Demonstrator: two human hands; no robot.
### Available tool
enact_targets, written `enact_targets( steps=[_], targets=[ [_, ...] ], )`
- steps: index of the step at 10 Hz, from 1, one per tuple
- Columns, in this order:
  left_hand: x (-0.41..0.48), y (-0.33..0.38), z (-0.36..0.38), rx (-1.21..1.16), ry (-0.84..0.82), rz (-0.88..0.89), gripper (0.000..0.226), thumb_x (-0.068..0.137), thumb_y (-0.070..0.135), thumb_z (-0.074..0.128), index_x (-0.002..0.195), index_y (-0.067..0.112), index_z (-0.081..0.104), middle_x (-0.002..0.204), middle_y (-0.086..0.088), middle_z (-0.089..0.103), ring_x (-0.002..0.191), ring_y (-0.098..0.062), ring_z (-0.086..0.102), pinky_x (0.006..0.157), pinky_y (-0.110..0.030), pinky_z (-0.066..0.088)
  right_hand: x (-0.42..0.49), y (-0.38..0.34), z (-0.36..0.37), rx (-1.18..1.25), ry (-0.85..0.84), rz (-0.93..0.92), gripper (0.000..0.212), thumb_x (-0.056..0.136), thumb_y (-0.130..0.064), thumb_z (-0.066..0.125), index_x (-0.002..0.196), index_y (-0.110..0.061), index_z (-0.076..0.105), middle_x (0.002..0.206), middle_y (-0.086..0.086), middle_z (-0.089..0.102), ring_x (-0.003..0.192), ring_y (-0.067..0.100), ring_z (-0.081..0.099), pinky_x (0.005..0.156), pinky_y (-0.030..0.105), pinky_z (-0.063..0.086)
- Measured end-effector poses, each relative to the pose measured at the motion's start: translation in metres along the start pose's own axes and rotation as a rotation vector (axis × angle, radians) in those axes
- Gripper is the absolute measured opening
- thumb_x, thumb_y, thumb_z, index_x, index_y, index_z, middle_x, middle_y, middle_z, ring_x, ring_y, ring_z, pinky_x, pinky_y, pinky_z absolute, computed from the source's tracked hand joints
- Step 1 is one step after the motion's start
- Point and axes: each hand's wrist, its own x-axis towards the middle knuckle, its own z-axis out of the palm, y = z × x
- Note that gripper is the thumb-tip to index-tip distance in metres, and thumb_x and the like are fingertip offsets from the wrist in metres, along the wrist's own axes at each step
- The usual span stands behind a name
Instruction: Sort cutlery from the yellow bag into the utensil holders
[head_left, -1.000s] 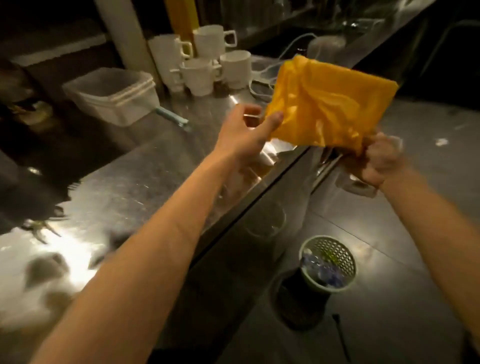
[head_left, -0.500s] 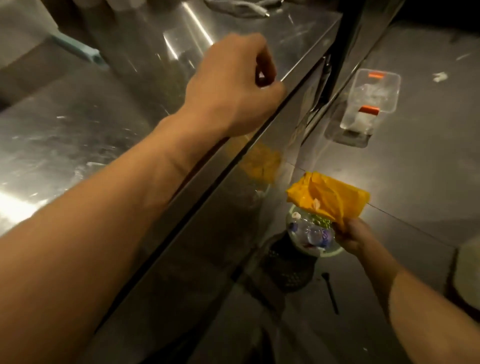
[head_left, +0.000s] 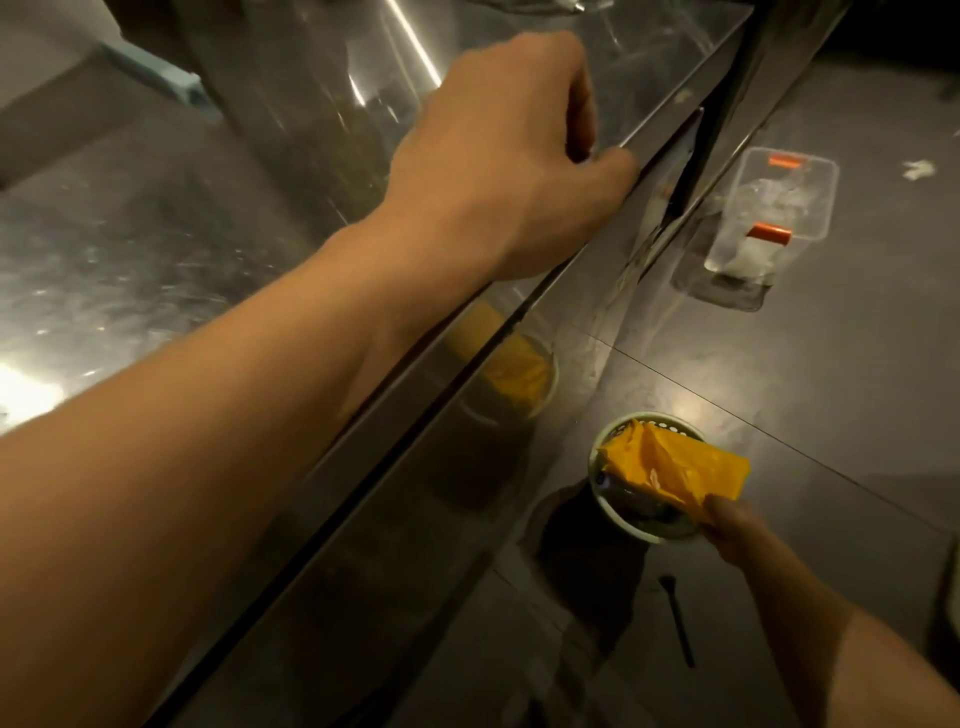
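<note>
The counter (head_left: 156, 218) carries the left hand (head_left: 498, 156), curled loosely at its edge, with nothing visibly held. Below, the right hand (head_left: 727, 525) pinches one corner of the bag (head_left: 675, 467), which lies across the rim of the bin (head_left: 618, 519) just ahead of that grip. The bag looks thin, limp, light and likely slippery; a bunched corner or folded edge gives the surest hold.

Two hands (head_left: 509, 156) — one yellow bag (head_left: 675, 467), one bin (head_left: 613, 512), one container (head_left: 769, 213).
</note>
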Motion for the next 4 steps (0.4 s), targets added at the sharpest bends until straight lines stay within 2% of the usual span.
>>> enact_targets(
  steps=[1,2,3,4],
  targets=[
    [0.000,0.000,-0.001,-0.012,0.005,-0.005,0.022,0.088,0.044,0.062,0.097,0.024,0.062,0.086,0.012,0.059,0.084,-0.007,0.060,0.079,-0.036,0.057,0.013,0.006,-0.005,-0.258,-0.040,-0.066,0.052,0.107,-0.025,0.046,0.150,0.002,0.034,0.144,0.024,0.045,0.126,0.047,0.048,0.107,0.056,0.042],
    [-0.001,0.002,0.000,-0.006,-0.005,0.005,0.021,0.088,0.043,0.062,0.095,0.023,0.061,0.086,0.012,0.057,0.084,-0.007,0.058,0.079,-0.035,0.057,0.029,0.010,-0.008,-0.475,-0.087,-0.120,0.052,0.109,-0.026,0.039,0.152,0.004,0.033,0.154,0.029,0.036,0.139,0.047,0.037,0.120,0.056,0.028],
    [-0.001,0.003,-0.002,-0.008,0.008,0.003,0.020,0.087,0.042,0.063,0.090,0.023,0.058,0.083,0.011,0.056,0.079,-0.008,0.056,0.074,-0.033,0.055,0.028,0.012,-0.008,-0.601,-0.136,-0.106,0.042,0.106,-0.013,0.046,0.142,0.008,0.043,0.146,0.031,0.043,0.134,0.048,0.041,0.118,0.055,0.029],
    [-0.001,0.006,-0.002,-0.015,-0.004,-0.004,0.021,0.087,0.043,0.063,0.088,0.024,0.056,0.084,0.009,0.056,0.077,-0.009,0.055,0.066,-0.028,0.051,-0.011,0.001,-0.009,-0.638,-0.099,-0.143,0.018,0.101,-0.012,0.057,0.113,0.002,0.058,0.125,0.029,0.056,0.118,0.044,0.054,0.108,0.051,0.043]
  ],
)
